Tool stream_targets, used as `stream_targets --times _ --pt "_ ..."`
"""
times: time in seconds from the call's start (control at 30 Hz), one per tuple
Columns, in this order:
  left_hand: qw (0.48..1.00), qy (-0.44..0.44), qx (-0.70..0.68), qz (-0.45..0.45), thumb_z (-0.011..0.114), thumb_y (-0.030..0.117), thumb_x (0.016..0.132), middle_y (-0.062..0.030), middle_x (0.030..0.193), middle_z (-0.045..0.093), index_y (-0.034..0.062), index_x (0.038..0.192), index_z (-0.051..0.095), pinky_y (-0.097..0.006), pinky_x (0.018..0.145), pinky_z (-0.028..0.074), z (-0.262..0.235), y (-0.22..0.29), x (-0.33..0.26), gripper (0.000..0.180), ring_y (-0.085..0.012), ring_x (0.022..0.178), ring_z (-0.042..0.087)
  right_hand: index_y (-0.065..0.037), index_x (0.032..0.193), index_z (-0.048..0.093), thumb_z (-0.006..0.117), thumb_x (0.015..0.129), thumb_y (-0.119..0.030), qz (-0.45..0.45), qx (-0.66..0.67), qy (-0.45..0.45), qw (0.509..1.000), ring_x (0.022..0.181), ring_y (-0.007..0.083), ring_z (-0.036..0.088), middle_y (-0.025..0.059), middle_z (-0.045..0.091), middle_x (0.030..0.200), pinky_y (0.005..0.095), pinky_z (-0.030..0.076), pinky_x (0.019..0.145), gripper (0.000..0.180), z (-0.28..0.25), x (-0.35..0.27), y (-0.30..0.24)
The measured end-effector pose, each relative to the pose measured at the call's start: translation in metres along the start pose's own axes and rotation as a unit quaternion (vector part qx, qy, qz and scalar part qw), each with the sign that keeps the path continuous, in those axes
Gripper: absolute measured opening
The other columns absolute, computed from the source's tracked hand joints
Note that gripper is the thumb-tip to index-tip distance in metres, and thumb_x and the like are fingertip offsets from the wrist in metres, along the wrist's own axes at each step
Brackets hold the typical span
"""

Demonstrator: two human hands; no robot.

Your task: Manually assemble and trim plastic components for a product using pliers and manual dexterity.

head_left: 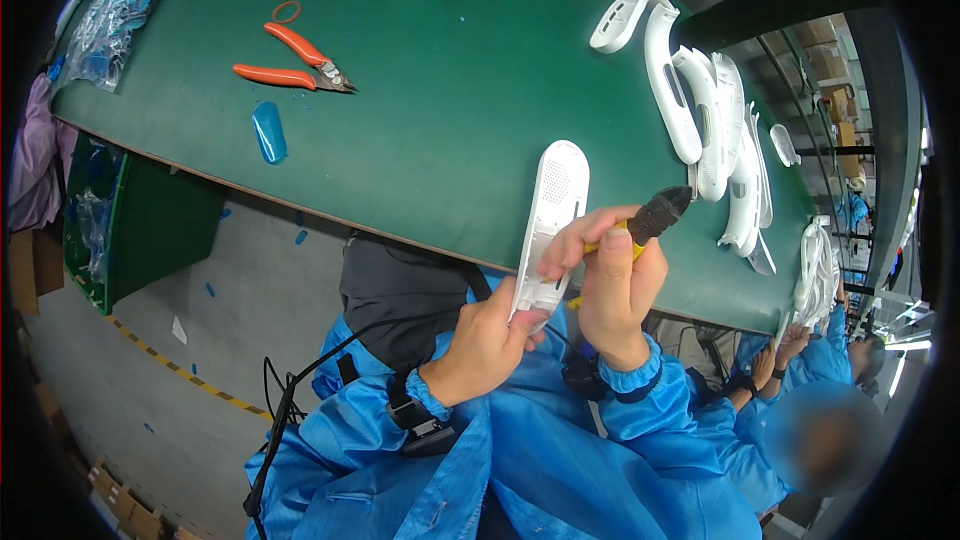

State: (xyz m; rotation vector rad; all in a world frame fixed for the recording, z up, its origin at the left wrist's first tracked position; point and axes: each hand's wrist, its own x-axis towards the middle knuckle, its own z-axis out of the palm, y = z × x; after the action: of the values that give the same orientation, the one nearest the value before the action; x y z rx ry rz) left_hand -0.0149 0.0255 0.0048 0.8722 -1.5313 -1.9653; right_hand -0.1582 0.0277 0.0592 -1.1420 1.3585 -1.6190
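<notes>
Here, left hand (480, 340) grips white casing (550, 230), right hand (610, 285) cutters (655, 215) — over table edge (420, 235).

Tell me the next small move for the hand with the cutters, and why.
Probably bring the black-jawed cutters down to the lower end of the white plastic casing. The right hand holds them with the jaws pointing up and away from the part, while its thumb and the left hand steady the casing's lower end above the green table.
</notes>
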Motion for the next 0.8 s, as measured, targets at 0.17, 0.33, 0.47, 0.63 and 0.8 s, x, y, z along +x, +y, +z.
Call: stream_targets --times 0.17,0.33,0.47,0.63,0.8 --pt "1.000 0.002 -0.001 0.000 0.053 0.013 0.099 -0.0135 0.076 0.068 -0.0042 0.107 0.050 -0.033 0.057 0.055 0.000 -0.003 0.000 0.019 -0.0231 0.064 0.070 0.001 0.100 0.046 0.041 0.105 -0.022 0.004 -0.002 0.002 1.000 0.066 0.0196 0.058 0.0115 0.055 0.075 0.0350 0.052 0.061 0.024 0.001 -0.002 0.003" --pt "1.000 -0.003 -0.008 -0.005 0.053 0.012 0.099 -0.0135 0.075 0.068 -0.0037 0.108 0.050 -0.032 0.056 0.054 0.000 -0.003 0.000 0.019 -0.0229 0.063 0.070 0.002 0.100 0.046 0.042 0.104 -0.021 -0.002 0.041 0.008 0.999 0.068 0.0194 0.058 0.0126 0.057 0.077 0.0345 0.051 0.063 0.024 0.000 -0.004 0.006" --pt "1.000 -0.005 -0.009 -0.012 0.053 0.012 0.099 -0.0137 0.075 0.068 -0.0038 0.109 0.050 -0.032 0.057 0.055 0.000 -0.002 0.001 0.019 -0.0226 0.063 0.070 0.002 0.099 0.046 0.042 0.104 -0.021 -0.006 0.058 0.014 0.998 0.067 0.0204 0.058 0.0137 0.056 0.075 0.0360 0.050 0.064 0.024 -0.003 -0.007 0.010" --pt "1.000 -0.006 -0.014 -0.015 0.053 0.012 0.099 -0.0135 0.076 0.068 -0.0031 0.118 0.049 -0.031 0.057 0.055 -0.001 -0.002 0.001 0.025 -0.0223 0.063 0.070 0.002 0.099 0.046 0.042 0.104 -0.020 -0.030 0.054 0.000 0.998 0.068 0.0204 0.057 0.0140 0.056 0.075 0.0358 0.050 0.064 0.023 -0.003 -0.011 0.010" --pt "1.000 -0.007 -0.018 -0.012 0.054 0.012 0.099 -0.0128 0.075 0.068 -0.0024 0.120 0.049 -0.031 0.058 0.054 -0.002 -0.003 0.000 0.027 -0.0215 0.063 0.070 -0.005 0.096 0.039 0.039 0.106 -0.027 -0.064 -0.007 -0.045 0.997 0.067 0.0210 0.051 0.0100 0.047 0.076 0.0408 0.050 0.066 0.024 -0.003 -0.015 0.010"
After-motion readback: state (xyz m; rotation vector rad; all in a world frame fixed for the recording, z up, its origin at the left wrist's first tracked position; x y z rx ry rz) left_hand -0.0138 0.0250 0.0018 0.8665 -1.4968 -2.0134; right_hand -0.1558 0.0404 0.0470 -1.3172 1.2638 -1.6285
